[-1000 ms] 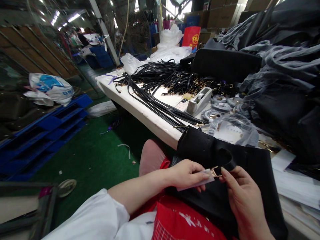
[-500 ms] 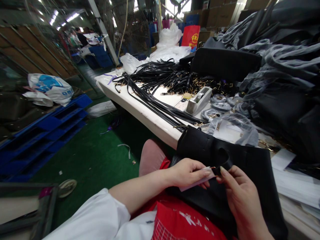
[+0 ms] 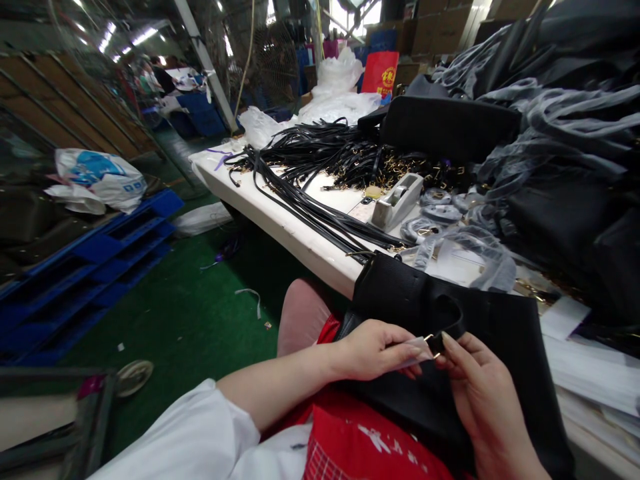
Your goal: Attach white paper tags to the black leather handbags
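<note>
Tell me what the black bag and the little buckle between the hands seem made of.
Black bag: leather or imitation leather, smooth with a dull sheen and soft bends; the look doesn't settle which.
Buckle: most likely metal with a polished gold-toned finish, judging by its thin, bright glints.

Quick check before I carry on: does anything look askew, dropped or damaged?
Around the left hand, right hand, gold buckle and black bag, nothing stands out. On the green floor, a pale strip and a small scrap lie loose, off the table, so they look dropped.
</note>
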Action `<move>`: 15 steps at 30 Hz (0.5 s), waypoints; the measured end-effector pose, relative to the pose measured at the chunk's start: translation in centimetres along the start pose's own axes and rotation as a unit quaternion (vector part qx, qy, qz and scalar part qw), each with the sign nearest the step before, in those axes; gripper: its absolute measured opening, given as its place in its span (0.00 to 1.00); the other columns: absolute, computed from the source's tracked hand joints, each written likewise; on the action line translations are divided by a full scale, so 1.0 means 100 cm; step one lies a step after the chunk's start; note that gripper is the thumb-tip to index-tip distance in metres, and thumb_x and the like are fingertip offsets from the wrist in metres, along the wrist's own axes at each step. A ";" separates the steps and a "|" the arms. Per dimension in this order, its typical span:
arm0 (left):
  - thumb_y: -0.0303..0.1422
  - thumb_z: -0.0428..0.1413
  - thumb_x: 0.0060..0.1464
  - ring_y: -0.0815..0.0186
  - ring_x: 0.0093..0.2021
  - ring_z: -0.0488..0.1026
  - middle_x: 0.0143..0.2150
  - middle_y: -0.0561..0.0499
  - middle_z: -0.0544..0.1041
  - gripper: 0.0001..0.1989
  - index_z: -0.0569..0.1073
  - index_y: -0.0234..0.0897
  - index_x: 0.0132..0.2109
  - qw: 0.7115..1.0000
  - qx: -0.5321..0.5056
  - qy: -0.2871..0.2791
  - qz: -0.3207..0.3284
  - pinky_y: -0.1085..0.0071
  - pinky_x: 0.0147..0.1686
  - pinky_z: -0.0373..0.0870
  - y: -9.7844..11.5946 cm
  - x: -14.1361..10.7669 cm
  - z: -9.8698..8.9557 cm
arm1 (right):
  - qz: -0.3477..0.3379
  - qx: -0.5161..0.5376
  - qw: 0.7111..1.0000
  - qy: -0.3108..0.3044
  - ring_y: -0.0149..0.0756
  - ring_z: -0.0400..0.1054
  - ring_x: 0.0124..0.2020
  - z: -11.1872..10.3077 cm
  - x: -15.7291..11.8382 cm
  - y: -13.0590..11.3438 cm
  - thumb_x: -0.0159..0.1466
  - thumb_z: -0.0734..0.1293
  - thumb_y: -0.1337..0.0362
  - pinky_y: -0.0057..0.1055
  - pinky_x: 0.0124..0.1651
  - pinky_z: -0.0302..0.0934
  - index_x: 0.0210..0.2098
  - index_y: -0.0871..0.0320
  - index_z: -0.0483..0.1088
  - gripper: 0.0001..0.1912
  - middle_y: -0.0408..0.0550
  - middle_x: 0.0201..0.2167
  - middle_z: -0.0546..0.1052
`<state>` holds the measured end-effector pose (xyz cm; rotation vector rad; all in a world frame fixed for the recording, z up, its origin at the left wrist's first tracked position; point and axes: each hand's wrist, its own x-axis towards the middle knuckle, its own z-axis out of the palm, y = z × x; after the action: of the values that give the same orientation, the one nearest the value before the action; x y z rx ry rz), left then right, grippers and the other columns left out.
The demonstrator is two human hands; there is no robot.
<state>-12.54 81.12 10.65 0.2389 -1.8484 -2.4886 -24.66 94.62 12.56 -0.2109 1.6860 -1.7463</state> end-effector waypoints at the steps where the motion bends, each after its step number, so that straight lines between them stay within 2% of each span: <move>1: 0.54 0.54 0.57 0.65 0.35 0.77 0.35 0.45 0.78 0.29 0.76 0.30 0.47 1.000 -0.004 0.003 0.001 0.69 0.40 0.75 0.000 0.000 0.000 | 0.004 0.007 1.000 0.001 0.28 0.65 0.23 0.000 0.000 0.000 0.49 0.78 0.55 0.22 0.26 0.63 0.27 0.58 0.74 0.16 0.43 0.23 0.73; 4: 0.53 0.53 0.57 0.66 0.34 0.77 0.34 0.45 0.78 0.28 0.76 0.30 0.46 1.000 -0.003 0.006 -0.005 0.70 0.38 0.75 0.001 0.000 0.000 | 0.012 0.021 1.000 0.003 0.27 0.65 0.23 -0.001 0.000 0.000 0.48 0.79 0.57 0.21 0.26 0.63 0.28 0.58 0.74 0.15 0.43 0.24 0.74; 7: 0.55 0.52 0.57 0.67 0.32 0.76 0.32 0.46 0.77 0.29 0.76 0.30 0.46 0.999 0.032 -0.015 -0.021 0.72 0.36 0.74 0.004 0.000 -0.001 | 0.009 0.020 1.000 0.001 0.28 0.65 0.23 -0.001 0.000 0.002 0.48 0.79 0.57 0.22 0.26 0.62 0.28 0.58 0.74 0.15 0.42 0.23 0.73; 12: 0.55 0.51 0.57 0.67 0.31 0.75 0.31 0.47 0.76 0.30 0.76 0.30 0.46 0.997 0.060 -0.029 -0.037 0.72 0.35 0.73 0.007 0.000 -0.003 | -0.014 0.001 1.000 -0.001 0.28 0.66 0.24 -0.004 0.000 0.006 0.50 0.78 0.57 0.22 0.28 0.62 0.31 0.57 0.73 0.15 0.42 0.25 0.74; 15: 0.54 0.51 0.58 0.66 0.32 0.76 0.32 0.46 0.77 0.29 0.76 0.30 0.46 0.997 0.066 -0.023 -0.034 0.71 0.35 0.73 0.008 0.001 -0.002 | -0.033 -0.024 0.999 -0.001 0.30 0.66 0.25 -0.005 0.000 0.008 0.51 0.77 0.55 0.24 0.30 0.63 0.29 0.56 0.72 0.15 0.42 0.24 0.74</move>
<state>-12.63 80.66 11.29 0.2559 -2.0610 -2.4364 -24.67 95.05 11.73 -0.2925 1.7387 -1.7547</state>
